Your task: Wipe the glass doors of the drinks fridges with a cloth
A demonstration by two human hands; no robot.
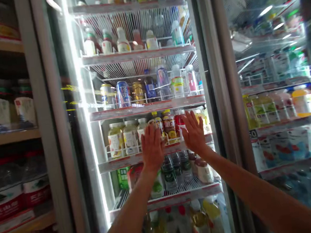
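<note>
Step in hand looks like a two-handed reach: L hand (152,146) and R hand (194,132) are raised, palms turned toward the fridge (204,52), at abt mid-height of it. Fingers on both are straight, nothing gripped; can't tell if either touches glass or a shelf. Nearest stuff, in the fridge's middle: yellow-capped bottles (170,126) between the hands, w/ a red bottle (179,122) just beside R hand. Any grasp there would prob. call for curling fingers round a neck & lifting over the low wire guard. Higher in the fridge, cans (123,94); lower, water bottles (169,174). L of the fridge, wooden shelves (7,138); R of it, a 2nd fridge w/ more drinks (304,101). Reflections hint at a glass door in the way, unconfirmed.
</note>
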